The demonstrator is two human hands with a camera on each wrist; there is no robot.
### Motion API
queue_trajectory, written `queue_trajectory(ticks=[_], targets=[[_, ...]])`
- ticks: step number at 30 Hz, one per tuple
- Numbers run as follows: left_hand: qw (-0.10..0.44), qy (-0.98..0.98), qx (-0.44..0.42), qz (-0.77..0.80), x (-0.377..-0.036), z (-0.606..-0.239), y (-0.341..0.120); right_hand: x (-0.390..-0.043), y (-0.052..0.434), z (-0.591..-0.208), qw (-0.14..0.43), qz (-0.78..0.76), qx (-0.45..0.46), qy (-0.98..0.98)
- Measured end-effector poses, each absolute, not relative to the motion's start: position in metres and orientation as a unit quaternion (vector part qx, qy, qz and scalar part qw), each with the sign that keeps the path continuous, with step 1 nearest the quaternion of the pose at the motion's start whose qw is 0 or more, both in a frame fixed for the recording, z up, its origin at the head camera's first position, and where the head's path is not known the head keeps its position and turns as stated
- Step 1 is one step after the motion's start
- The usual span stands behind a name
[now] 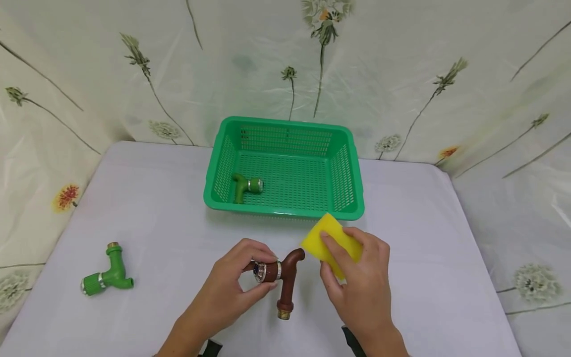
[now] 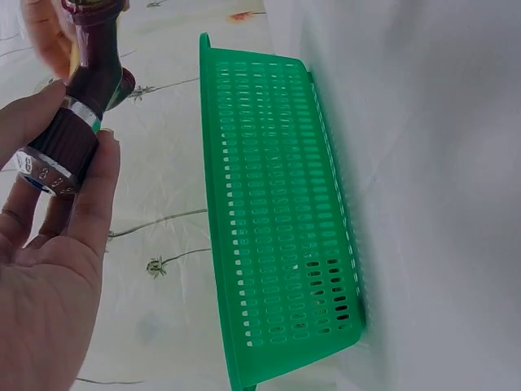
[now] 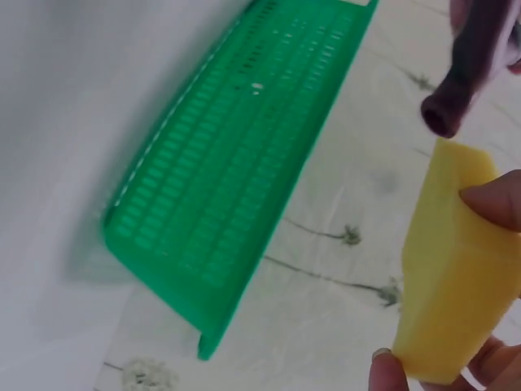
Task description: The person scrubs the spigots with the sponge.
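Nearest the camera, two black pieces (image 1: 211, 348) show beside my wrists at the bottom edge of the head view, and past them my hands work over the surface (image 1: 424, 258). With my left hand (image 1: 223, 287) I pinch the knob (image 1: 270, 272) of a brown tap (image 1: 289, 283) between thumb and fingers, holding the tap up off the white cloth, its brass threaded end pointing back toward me and its spout curving to the right. With my right hand (image 1: 363, 280) I grip a yellow sponge (image 3: 448, 277), thumb and fingers pressed to its sides; one corner sits just beside the spout, and I cannot tell whether they touch. Well to the left, a green tap lies on the cloth, knob (image 1: 92, 284) toward the left and brass end pointing away from me. Beyond my hands stands a green basket (image 1: 285, 212), its sides full of small slots, with a second green tap (image 1: 241, 188) inside near the front left corner. Behind everything hangs a pale sheet (image 1: 250, 54) printed with flowers on long stems.
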State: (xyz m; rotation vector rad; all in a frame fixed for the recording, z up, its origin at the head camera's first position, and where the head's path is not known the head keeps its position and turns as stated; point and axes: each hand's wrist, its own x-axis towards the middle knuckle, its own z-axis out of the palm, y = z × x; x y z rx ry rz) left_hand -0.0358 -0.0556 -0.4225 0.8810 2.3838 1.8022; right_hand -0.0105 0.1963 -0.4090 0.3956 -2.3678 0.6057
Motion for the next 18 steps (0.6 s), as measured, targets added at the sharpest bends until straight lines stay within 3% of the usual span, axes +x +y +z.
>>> queue_trajectory(ticks=[10,18], targets=[[-0.025,0.766,0.335,0.548,-0.037,-0.424,-0.050,-0.015,0.187,-0.404,0.250,0.221,0.186,-0.924],[-0.051,0.762,0.337,0.551,-0.039,-0.426,-0.051,-0.017,0.207,-0.410,0.261,0.217,0.123,-0.933]])
